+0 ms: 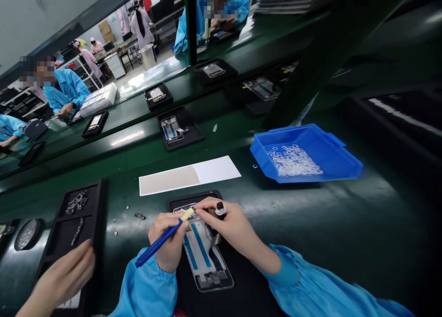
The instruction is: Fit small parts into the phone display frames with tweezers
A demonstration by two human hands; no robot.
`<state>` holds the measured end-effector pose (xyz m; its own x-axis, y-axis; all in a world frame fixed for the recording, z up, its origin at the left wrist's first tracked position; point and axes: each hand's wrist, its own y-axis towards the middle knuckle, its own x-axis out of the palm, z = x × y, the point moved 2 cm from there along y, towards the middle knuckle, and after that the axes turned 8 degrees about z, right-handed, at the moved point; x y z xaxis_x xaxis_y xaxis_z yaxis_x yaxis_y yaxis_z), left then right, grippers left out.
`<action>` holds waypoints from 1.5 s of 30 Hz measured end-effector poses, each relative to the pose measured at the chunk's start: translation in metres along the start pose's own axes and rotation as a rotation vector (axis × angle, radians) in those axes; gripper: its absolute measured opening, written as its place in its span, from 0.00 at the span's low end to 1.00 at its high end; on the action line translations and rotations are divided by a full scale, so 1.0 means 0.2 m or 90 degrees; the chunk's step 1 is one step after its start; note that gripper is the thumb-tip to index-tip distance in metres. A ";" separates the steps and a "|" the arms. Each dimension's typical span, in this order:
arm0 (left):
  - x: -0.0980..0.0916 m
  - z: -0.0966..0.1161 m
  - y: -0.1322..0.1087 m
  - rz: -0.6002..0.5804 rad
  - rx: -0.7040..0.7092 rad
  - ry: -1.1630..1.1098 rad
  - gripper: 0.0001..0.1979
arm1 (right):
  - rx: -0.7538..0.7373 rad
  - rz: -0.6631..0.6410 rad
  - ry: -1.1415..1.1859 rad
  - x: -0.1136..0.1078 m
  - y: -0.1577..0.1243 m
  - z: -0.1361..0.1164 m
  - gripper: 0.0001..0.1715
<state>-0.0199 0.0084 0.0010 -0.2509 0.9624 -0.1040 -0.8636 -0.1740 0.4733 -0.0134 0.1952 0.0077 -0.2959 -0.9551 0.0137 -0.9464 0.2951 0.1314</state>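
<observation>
A phone frame (207, 259) with two blue strips lies on a black tray (179, 200) right in front of me. My left hand (169, 248) is closed round a blue pen-like tool (157, 244) whose cream tip touches the frame's top edge. My right hand (233, 229) rests on the top right of the frame, its fingers pinched on a small black-and-white knob-like piece (220, 209). Both of my sleeves are blue.
Another person's hand (65, 275) lies on a black compartment tray (98, 215) holding small metal parts at lower left. A blue bin (340, 162) of clear bits stands to the right. A white-and-beige sheet (188, 175) lies ahead. Trays with phone frames (177, 130) sit on the belt; workers sit beyond.
</observation>
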 end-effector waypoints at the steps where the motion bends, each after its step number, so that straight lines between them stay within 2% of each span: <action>1: 0.06 0.00 -0.01 -0.003 0.051 -0.004 0.12 | -0.001 0.000 -0.001 0.00 0.00 0.00 0.10; 3: 0.12 0.02 -0.01 -0.015 0.167 -0.005 0.09 | 0.001 0.002 -0.007 0.00 0.00 0.00 0.09; 5: 0.12 0.05 -0.01 -0.028 0.239 0.003 0.08 | 0.002 0.007 -0.013 0.00 0.00 -0.01 0.09; 11: 0.09 0.05 0.00 -0.021 0.225 -0.013 0.08 | -0.025 0.024 -0.034 0.00 0.00 -0.02 0.10; 15: 0.11 0.05 -0.02 -0.055 0.276 -0.010 0.08 | -0.025 0.031 -0.099 0.00 -0.02 -0.02 0.12; 19: 0.11 0.07 -0.01 -0.058 0.344 0.003 0.06 | -0.037 0.025 -0.171 0.00 -0.03 -0.01 0.13; 23: 0.10 0.08 0.01 -0.047 0.335 -0.005 0.06 | -0.017 0.028 -0.208 0.00 -0.03 0.00 0.13; 30: 0.11 0.05 -0.02 -0.019 0.151 -0.099 0.08 | -0.055 0.014 -0.205 0.01 -0.03 0.00 0.13; 32: 0.11 0.04 -0.01 -0.015 0.020 -0.124 0.11 | -0.061 0.005 -0.191 0.01 -0.02 0.00 0.13; 36: 0.13 0.03 0.01 -0.007 -0.327 -0.184 0.18 | -0.050 -0.024 -0.137 0.01 -0.02 0.00 0.11; 38: 0.14 0.03 0.03 -0.026 -0.430 -0.215 0.23 | -0.040 -0.031 -0.106 0.02 -0.02 0.01 0.10; 41: 0.15 0.03 0.05 -0.053 -0.510 -0.239 0.27 | -0.033 -0.032 -0.074 0.02 -0.02 0.01 0.10; 45: 0.15 0.02 0.05 -0.073 -0.572 -0.263 0.31 | -0.045 -0.017 -0.056 0.01 -0.01 -0.01 0.10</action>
<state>-0.0350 0.0363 0.0053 -0.1203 0.9507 0.2858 -0.9263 -0.0039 -0.3768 -0.0118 0.1925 0.0092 -0.2846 -0.9555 -0.0773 -0.9434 0.2648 0.1996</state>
